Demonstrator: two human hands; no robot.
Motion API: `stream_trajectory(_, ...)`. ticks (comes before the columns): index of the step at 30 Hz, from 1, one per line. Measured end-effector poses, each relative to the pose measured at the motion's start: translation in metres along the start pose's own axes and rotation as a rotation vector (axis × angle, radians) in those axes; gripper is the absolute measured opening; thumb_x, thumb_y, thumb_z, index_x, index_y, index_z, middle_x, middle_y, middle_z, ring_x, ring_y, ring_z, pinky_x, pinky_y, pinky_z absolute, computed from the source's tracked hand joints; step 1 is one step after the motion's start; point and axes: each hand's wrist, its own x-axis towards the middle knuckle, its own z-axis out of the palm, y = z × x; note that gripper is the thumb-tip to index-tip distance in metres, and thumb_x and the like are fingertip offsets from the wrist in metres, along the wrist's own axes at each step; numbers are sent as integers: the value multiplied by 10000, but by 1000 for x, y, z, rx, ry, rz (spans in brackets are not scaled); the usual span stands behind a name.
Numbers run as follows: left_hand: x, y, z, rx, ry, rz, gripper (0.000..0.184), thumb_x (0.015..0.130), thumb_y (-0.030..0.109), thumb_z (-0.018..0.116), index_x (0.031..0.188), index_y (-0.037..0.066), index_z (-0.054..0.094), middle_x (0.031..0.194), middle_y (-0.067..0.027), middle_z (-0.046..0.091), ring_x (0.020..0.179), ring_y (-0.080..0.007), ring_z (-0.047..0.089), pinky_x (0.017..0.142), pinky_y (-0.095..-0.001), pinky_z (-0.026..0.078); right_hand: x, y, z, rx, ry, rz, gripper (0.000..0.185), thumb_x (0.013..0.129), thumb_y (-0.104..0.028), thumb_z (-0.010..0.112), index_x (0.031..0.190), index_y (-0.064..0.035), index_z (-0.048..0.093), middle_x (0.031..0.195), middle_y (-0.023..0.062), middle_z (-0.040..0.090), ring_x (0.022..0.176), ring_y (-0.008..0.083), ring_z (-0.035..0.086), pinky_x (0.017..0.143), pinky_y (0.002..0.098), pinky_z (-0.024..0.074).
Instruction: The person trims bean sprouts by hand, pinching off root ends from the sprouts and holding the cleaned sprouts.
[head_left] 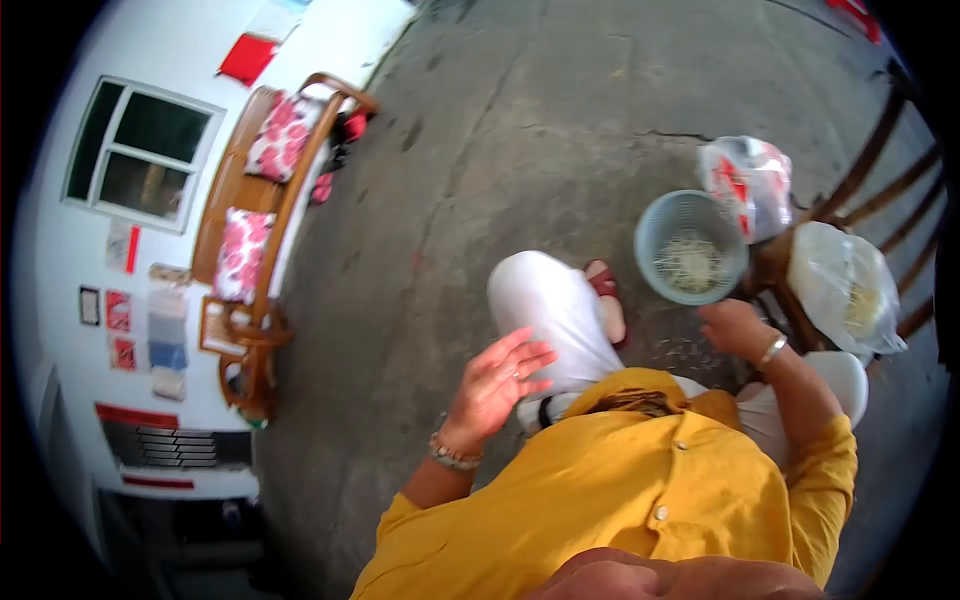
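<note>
My left hand (500,385) is raised beside my knee, its fingers spread and nothing in them. My right hand (735,328) is by the near rim of a light blue plastic basket (648,240). Its fingers are curled together, and whatever they may hold is hidden. Inside the basket lies a heap of thin pale strands (690,265) that look like bean sprouts. To the right of that hand, a clear plastic bag (840,265) with similar pale strands rests on a wooden chair (775,265). Small pale scraps (690,352) are scattered on the floor below the basket.
A white and red plastic bag (748,180) stands just beyond the basket. My white-trousered knee (535,290) is between my left hand and the basket. A wooden bench (228,165) with floral cushions (245,255) runs along the left wall. The grey floor (480,150) spreads ahead.
</note>
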Motion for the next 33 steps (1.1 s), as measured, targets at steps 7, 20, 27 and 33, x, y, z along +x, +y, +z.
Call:
stream_trajectory(7, 63, -22, 72, 276, -321, 8, 488, 901, 114, 482, 1366, 6, 376, 1229, -159, 538, 1166, -298, 524, 900, -407, 485, -24, -33, -19, -12, 127, -116, 96, 666, -106, 627, 716, -23, 623, 679, 149, 622, 675, 318, 638, 556, 414, 508)
stream_trajectory(20, 200, -115, 337, 828, -956, 253, 266, 906, 59, 473, 1137, -32, 568, 1039, -97, 636, 950, -164, 634, 771, -276, 518, -190, 53, -140, 1286, 1855, 273, 201, 878, -58, 468, 987, 10, 623, 812, 89, 657, 648, 125, 625, 580, 236, 511)
stream_trajectory(27, 277, -238, 389, 1509, -1112, 557, 279, 820, 174, 586, 1007, -28, 632, 925, -188, 659, 916, -318, 632, 808, -373, 488, -189, 67, -135, 1279, 1837, 383, 222, 902, -98, 485, 1044, 11, 617, 881, 111, 673, 750, 158, 667, 650, 248, 534)
stream_trajectory(33, 251, -251, 392, 1717, -791, 997, 655, 761, 448, 611, 1241, 22, 482, 1146, -203, 573, 1079, -298, 564, 907, -379, 457, -175, 74, -138, 1413, 1816, 355, 240, 897, -143, 509, 1046, 8, 622, 913, 119, 678, 804, 176, 678, 677, 267, 556)
